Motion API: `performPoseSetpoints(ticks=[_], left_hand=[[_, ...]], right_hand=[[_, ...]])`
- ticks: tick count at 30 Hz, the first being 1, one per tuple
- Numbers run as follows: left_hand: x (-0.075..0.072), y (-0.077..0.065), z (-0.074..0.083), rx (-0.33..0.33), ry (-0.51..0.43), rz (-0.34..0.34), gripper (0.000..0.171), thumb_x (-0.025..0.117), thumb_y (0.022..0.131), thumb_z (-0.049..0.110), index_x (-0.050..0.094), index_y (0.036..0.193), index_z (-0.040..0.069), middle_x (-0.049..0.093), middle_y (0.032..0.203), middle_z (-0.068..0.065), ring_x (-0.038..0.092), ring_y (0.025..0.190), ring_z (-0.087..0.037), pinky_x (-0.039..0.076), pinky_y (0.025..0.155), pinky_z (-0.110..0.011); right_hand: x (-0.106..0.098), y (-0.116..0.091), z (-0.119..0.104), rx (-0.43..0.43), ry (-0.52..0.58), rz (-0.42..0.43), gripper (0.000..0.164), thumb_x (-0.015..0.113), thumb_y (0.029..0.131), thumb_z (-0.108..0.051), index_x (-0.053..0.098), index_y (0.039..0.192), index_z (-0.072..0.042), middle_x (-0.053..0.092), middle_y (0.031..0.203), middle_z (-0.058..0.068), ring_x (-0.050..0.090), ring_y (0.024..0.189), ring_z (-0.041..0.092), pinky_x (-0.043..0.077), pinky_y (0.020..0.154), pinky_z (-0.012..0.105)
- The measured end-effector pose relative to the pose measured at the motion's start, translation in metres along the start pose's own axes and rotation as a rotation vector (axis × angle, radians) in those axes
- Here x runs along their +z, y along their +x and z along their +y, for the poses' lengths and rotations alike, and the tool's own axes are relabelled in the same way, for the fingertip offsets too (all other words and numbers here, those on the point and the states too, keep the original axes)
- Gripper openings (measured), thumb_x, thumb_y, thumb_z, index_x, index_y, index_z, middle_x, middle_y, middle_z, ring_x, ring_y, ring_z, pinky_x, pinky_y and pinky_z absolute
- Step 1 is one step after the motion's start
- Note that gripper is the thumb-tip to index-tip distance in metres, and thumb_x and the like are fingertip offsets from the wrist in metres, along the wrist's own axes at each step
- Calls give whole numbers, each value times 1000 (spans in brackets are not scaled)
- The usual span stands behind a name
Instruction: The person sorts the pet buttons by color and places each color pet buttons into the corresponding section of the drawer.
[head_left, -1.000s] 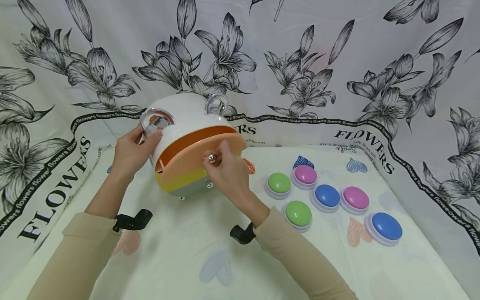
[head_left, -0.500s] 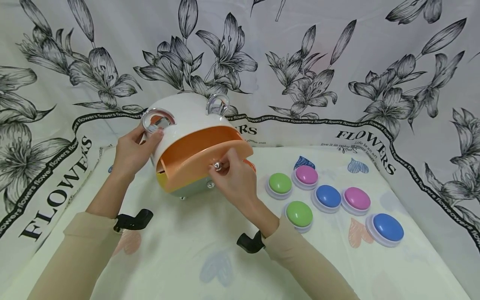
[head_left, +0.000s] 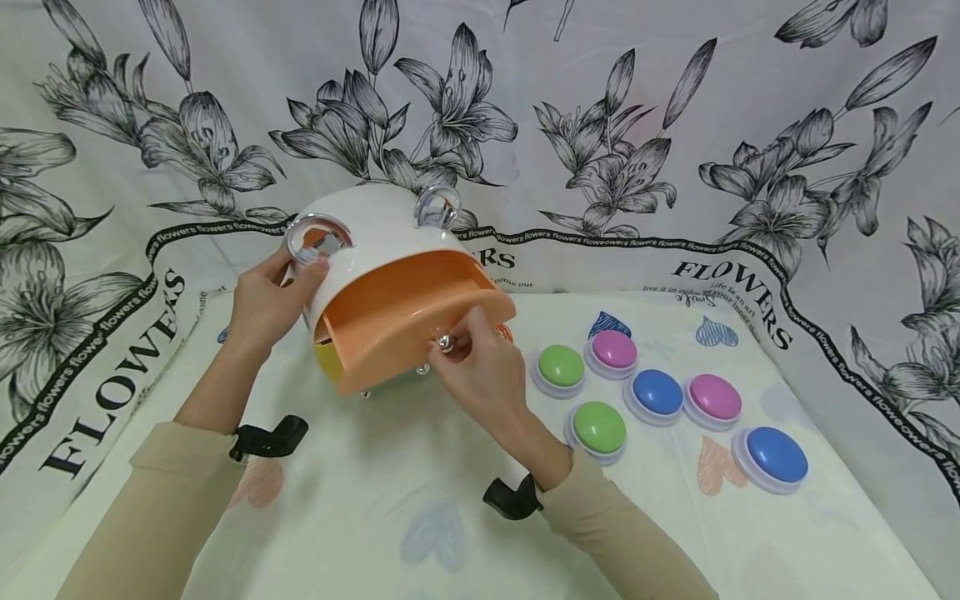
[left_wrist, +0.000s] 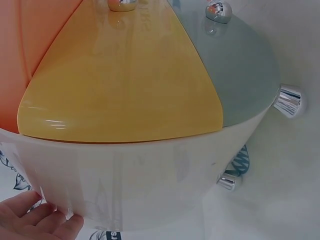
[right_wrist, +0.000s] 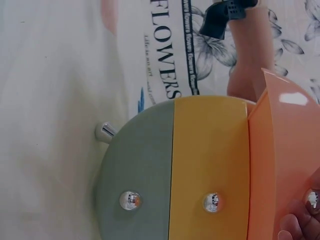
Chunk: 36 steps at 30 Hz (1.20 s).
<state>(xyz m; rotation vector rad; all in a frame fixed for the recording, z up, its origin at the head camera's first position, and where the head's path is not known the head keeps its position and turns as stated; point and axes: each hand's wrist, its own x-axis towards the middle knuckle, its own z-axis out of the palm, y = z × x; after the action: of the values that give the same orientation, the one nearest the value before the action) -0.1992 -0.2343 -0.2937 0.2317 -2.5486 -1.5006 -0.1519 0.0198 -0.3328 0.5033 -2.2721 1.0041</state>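
Observation:
A rounded white drawer cabinet point(head_left: 378, 218) with silver rings on top stands on the cloth. Its top orange drawer point(head_left: 397, 340) is pulled out, and no contents show inside the visible part. My right hand point(head_left: 486, 368) pinches that drawer's silver knob point(head_left: 445, 342) between thumb and fingers. At the cabinet's left side, my left hand point(head_left: 264, 305) holds the shell just below a silver ring point(head_left: 318, 237). The yellow drawer point(left_wrist: 120, 85) and the grey-green drawer point(left_wrist: 242, 70) below are closed, each with its own round knob. Fingers point(left_wrist: 42, 220) touch the white shell in the left wrist view.
To the right sit several round push buttons on pale bases: green point(head_left: 561, 366), pink point(head_left: 713, 396) and blue point(head_left: 777, 454). A flower-print curtain point(head_left: 585, 150) hangs behind. Short silver feet point(right_wrist: 105, 132) support the cabinet above the heart-print cloth point(head_left: 360, 517).
The orange drawer has come further out toward me and to the right, drawn by my right hand on its knob. My left hand keeps its place on the cabinet.

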Motion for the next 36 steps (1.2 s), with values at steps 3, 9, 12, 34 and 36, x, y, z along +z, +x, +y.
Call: performPoseSetpoints(ticks=[3, 9, 12, 34, 36], left_hand=[[1, 0, 0, 7, -1, 2, 80, 51, 84, 59, 24, 147, 18, 18, 153, -4, 20, 139, -26, 36, 103, -47], [1, 2, -1, 19, 7, 10, 77, 51, 84, 59, 27, 146, 21, 20, 152, -2, 19, 139, -23, 36, 103, -46], [0, 3, -2, 45, 10, 20, 74, 52, 84, 57, 31, 145, 22, 23, 151, 0, 20, 140, -20, 36, 104, -44], [0, 3, -2, 48, -17, 19, 75, 54, 84, 54, 30, 145, 16, 24, 151, -1, 22, 139, -20, 32, 108, -42], [0, 2, -2, 43, -10, 21, 76, 54, 84, 55, 29, 145, 17, 23, 152, -2, 22, 139, -21, 34, 106, -43]], right_hand=[[-2, -2, 0, -8, -1, 7, 20, 67, 76, -21, 48, 79, -13, 62, 65, -7, 58, 58, 2, 41, 48, 13], [-6, -7, 1, -15, -6, 10, 23, 69, 74, -19, 48, 79, -13, 62, 65, -6, 58, 59, 3, 42, 49, 14], [-9, -10, 1, -12, -11, 4, 24, 70, 73, -19, 48, 79, -13, 62, 65, -7, 58, 59, 3, 43, 49, 13], [-20, -26, 0, -10, 69, -23, 25, 72, 74, -14, 48, 79, -10, 64, 66, -3, 60, 57, 4, 51, 54, 13], [-21, -27, 0, -6, 77, -29, 25, 72, 74, -14, 48, 79, -9, 64, 66, -3, 60, 57, 5, 51, 54, 14]])
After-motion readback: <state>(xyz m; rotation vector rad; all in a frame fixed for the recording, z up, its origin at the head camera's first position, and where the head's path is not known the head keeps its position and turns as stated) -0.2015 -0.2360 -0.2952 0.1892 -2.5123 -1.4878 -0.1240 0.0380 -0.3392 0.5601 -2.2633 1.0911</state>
